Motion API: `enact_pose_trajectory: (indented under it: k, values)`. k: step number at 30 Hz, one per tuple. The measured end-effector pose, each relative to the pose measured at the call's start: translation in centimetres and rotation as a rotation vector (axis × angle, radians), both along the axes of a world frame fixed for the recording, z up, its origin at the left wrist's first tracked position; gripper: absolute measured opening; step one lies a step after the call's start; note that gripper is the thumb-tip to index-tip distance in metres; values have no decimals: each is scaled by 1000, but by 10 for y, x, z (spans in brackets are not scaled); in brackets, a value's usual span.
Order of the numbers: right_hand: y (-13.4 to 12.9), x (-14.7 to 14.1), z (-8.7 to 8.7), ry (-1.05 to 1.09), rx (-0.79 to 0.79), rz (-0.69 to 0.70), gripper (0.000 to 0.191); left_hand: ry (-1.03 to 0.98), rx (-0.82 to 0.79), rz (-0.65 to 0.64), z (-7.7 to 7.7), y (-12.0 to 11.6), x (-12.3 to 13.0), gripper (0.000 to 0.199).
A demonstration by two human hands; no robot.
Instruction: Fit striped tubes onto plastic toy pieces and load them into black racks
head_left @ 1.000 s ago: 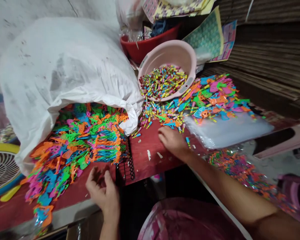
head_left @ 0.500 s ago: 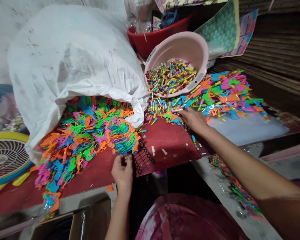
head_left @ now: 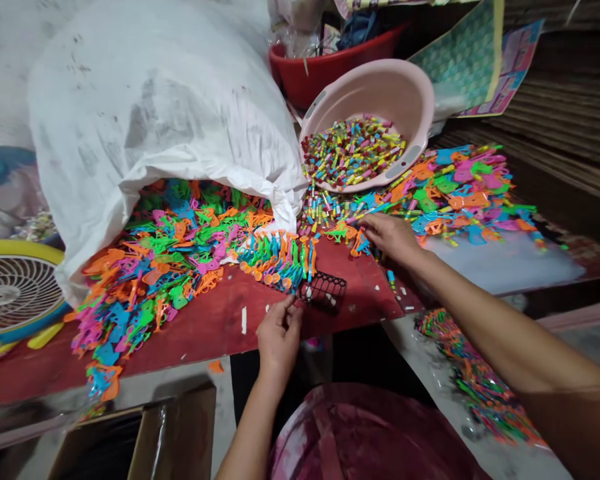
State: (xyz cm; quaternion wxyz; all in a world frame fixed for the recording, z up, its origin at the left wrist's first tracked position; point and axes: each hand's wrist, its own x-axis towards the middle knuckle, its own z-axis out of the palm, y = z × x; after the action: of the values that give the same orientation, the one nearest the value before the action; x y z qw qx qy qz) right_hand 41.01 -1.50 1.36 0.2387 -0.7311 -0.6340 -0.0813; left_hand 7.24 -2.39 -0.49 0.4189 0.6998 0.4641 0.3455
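Two hands: L (head_left: 279,337) nr rack (head_left: 325,292) (R (head_left: 390,239) nr table edge (head_left: 397,310))

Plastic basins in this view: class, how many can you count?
2: a pale pink basin, tilted, and a red basin behind it. Others may be hidden behind the white sack.

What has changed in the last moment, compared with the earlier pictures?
The left hand moved up to the near corner of the black mesh rack, which slid right, away from the heap of coloured plastic pieces. Any grip is unclear. The right hand stayed by the loose pieces; the pink basin stayed too.
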Motion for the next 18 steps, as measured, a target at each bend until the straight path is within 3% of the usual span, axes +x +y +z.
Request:
enact_pose_trajectory:
  k: [4, 6, 9, 11, 12, 15, 18]
  values:
    - [-8, -10, 6, 172, 134, 31, 15, 63, 94, -117, 1, -9, 8, 36]
    - [-15, -19, 10, 277, 185, 7, 14, 28, 117, -86, -1, -10, 7, 32]
    - [-30, -41, 12, 598, 223, -49, 20, -45, 176, 180, -4, -1, -2, 27]
    - [-42, -60, 9, 873, 167, -50, 25, -44, 238, 347, -5, 13, -9, 43]
    - [-48, -70, 8, 977, 123, -39, 26, -24, 261, 366, -6, 22, -13, 58]
    - [-63, -96, 2, 1010, 26, -25, 24, -35, 232, 245, -10, 47, -18, 84]
    - [-71, -108, 0, 848, 7, -35, 22, -184, 139, 116, -19, 62, -16, 79]
